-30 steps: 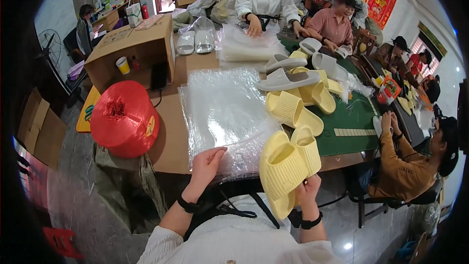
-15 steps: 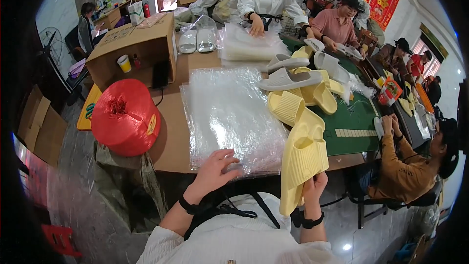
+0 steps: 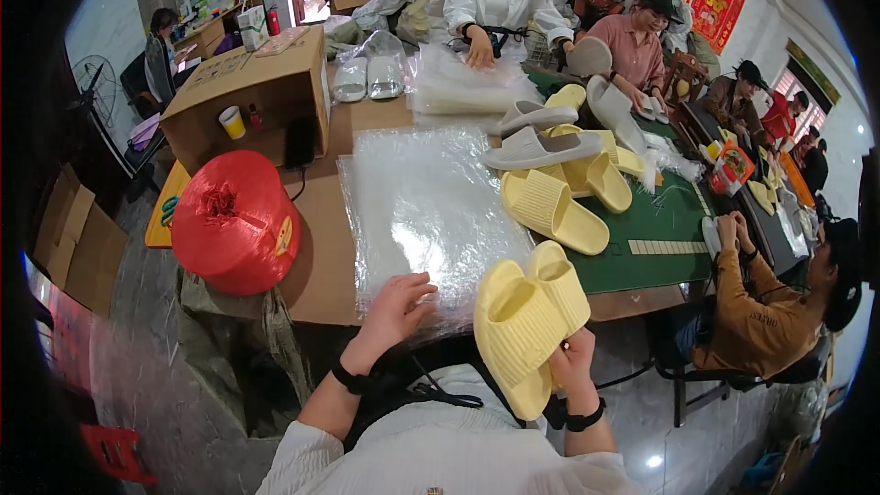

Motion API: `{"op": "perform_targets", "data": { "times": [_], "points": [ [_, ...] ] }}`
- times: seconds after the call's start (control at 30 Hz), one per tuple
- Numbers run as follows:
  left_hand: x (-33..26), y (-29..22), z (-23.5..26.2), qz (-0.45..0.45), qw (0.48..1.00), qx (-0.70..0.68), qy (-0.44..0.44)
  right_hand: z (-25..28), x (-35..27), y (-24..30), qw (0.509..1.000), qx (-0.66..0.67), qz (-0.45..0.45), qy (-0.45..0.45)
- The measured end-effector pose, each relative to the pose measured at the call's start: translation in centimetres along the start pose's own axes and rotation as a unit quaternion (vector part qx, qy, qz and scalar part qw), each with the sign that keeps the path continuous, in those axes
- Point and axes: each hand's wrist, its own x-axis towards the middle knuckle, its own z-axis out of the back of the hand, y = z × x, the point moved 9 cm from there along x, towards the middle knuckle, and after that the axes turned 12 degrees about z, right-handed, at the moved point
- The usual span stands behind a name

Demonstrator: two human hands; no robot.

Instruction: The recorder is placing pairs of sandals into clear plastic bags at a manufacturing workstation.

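Note:
My right hand [image 3: 574,368] grips a pair of pale yellow slide slippers [image 3: 524,335] at their right side, off the table's near edge. The two slippers lie against each other, tilted, with ribbed straps showing. My left hand [image 3: 396,313] is open at the near edge of a stack of clear plastic bags [image 3: 417,192], its fingertips over the film. Whether it presses on the bags I cannot tell. Beyond the held pair, another yellow slipper [image 3: 555,211] lies on the pile, with grey slippers [image 3: 541,148] and more yellow ones behind it.
A red roll of plastic twine [image 3: 234,225] and an open cardboard box [image 3: 243,96] stand at left. Wrapped slippers [image 3: 368,76] lie at the back. A green mat [image 3: 655,234] covers the table's right side. Co-workers handle slippers and bags across the table and at right.
My right hand has turned and drawn in the yellow slippers, which now sit further left with both straps showing. My left hand has shifted slightly left. A co-worker opposite has raised a grey slipper.

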Motion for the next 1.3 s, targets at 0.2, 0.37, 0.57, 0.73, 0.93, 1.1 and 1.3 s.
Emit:
{"op": "perform_targets", "data": {
  "times": [0.2, 0.37, 0.57, 0.73, 0.93, 1.1, 1.3],
  "points": [
    [0.2, 0.0, 0.2, -0.052, 0.999, 0.007, -0.01, -0.7, 0.2, -0.1, 1.0, 0.001, 0.0, 0.013],
    [-0.1, -0.8, 0.6, -0.113, 0.99, 0.053, -0.059, -1.5, 0.4, 0.3, 0.998, -0.001, -0.002, 0.068],
    [1.6, -1.3, 1.8, -0.015, 0.995, -0.006, -0.098, -5.1, -0.5, 1.7, 0.968, 0.135, -0.042, 0.206],
    [2.0, -2.6, 2.1, 0.002, 0.995, -0.016, -0.099, -4.8, 0.1, 1.3, 0.97, -0.037, -0.056, 0.234],
    [0.2, -7.2, 1.2, -0.115, 0.993, 0.001, -0.043, -4.8, 0.3, 0.6, 0.962, -0.157, -0.031, 0.222],
    [-0.6, -9.0, 0.5, -0.158, 0.987, -0.003, -0.031, -7.7, 1.6, 1.1, 0.967, -0.117, 0.001, 0.228],
    [-1.6, -9.4, -0.1, -0.152, 0.983, -0.083, 0.062, -10.1, 4.9, -0.9, 0.97, -0.175, 0.02, 0.168]
  ]
}}
